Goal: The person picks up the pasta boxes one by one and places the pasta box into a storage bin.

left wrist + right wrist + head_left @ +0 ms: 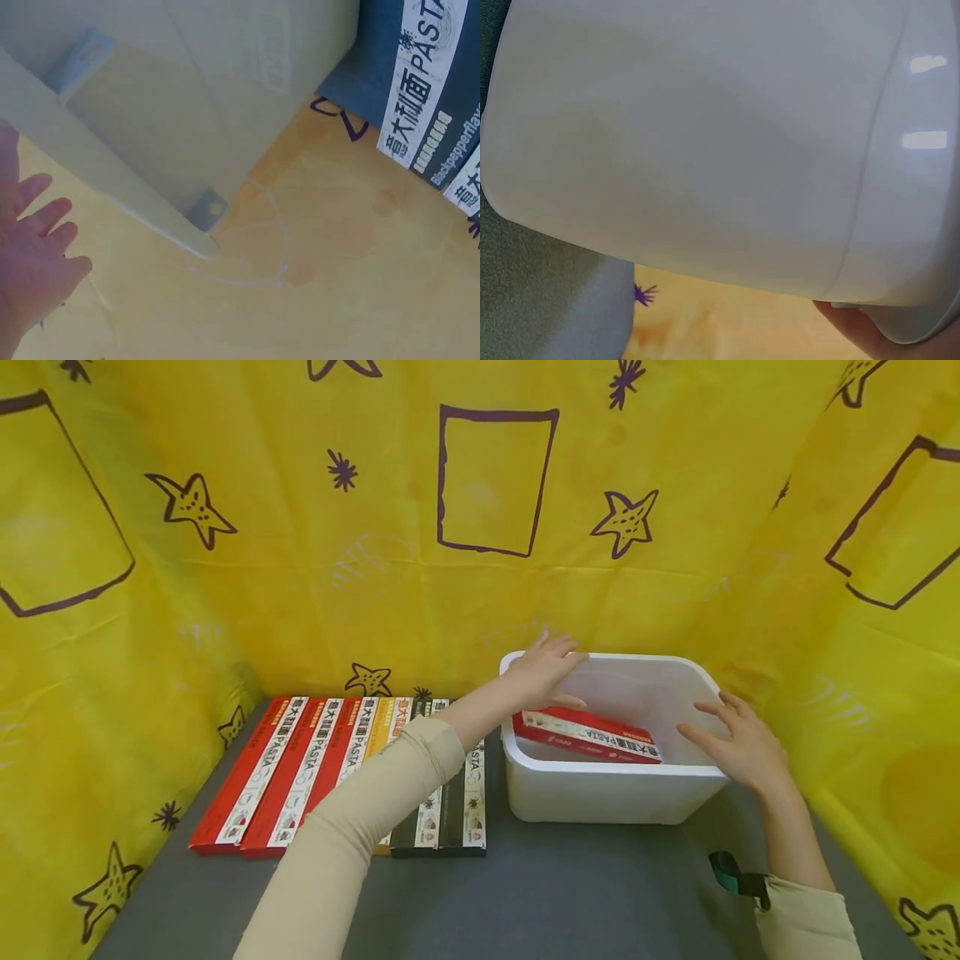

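A white plastic bin (600,793) stands on the dark table, and a red pasta box (585,735) lies tilted inside it. My left hand (542,667) hovers with spread fingers over the bin's back left corner, just above the red box, holding nothing. My right hand (738,739) is spread at the bin's right rim, fingers straight. In the left wrist view my left hand (34,262) is open beside the bin's corner (202,150). The right wrist view is filled by the bin's wall (720,150), with a bit of my right hand (862,330) under its rim.
A row of several long pasta boxes (337,768), red, yellow and black, lies flat on the table left of the bin. Yellow patterned cloth (480,527) walls in the back and both sides. A green-and-black wrist strap (735,877) sits on my right forearm.
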### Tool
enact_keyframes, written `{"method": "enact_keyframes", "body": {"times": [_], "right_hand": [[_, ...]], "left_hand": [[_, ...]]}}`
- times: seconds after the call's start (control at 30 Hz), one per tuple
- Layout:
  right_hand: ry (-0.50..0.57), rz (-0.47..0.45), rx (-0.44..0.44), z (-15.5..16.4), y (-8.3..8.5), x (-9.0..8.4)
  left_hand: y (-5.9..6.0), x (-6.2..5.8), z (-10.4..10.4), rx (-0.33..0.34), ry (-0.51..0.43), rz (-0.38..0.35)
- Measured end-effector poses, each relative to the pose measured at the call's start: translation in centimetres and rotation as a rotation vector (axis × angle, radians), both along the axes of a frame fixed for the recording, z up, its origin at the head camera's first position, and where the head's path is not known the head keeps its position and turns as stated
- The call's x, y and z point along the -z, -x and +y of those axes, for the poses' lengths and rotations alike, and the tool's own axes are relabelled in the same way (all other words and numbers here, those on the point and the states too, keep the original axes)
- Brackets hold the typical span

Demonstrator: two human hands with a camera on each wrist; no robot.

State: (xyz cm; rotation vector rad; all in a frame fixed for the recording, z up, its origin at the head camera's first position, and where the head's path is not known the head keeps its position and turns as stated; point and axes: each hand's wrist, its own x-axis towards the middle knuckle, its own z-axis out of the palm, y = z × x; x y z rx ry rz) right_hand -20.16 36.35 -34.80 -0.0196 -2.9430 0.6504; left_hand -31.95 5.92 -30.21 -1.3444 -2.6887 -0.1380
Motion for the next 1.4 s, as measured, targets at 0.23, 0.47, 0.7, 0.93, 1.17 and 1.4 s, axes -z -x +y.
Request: {"method": "enact_keyframes", "body": {"times": [0.23,0.47,0.7,0.93,1.17,1.4], "right_hand": [[-0.001,0.018,-0.014,0.0,0.3,0.2],[-0.004,0.016,-0.027,0.0,0.6,0.3],[-0.009,0.024,-0.034,0.0,0.5,0.2],[-0.004,0.029,-0.037,0.4,0.4,0.3],[-0.004,0.012,-0.042,0.7,0.2,0.4],[0.002,-0.008,-0.047,0.4,0.1,0.4]], "left_hand": [[-0.6,-0.5,-2.4,-0.036,-0.180,-0.067],[-1.7,0.3,-5.8,-0.124,-0.433,-0.178],[-4.2,1.9,-10.4,-0.189,-0.608,-0.276],[-7.0,3.7,-14.9,-0.339,-0.672,-0.363],[-8.8,4.7,-18.9,-0.419,-0.714,-0.366],[-10.7,5.6,-22.2,-0.480,-0.844,-0.398]]}}
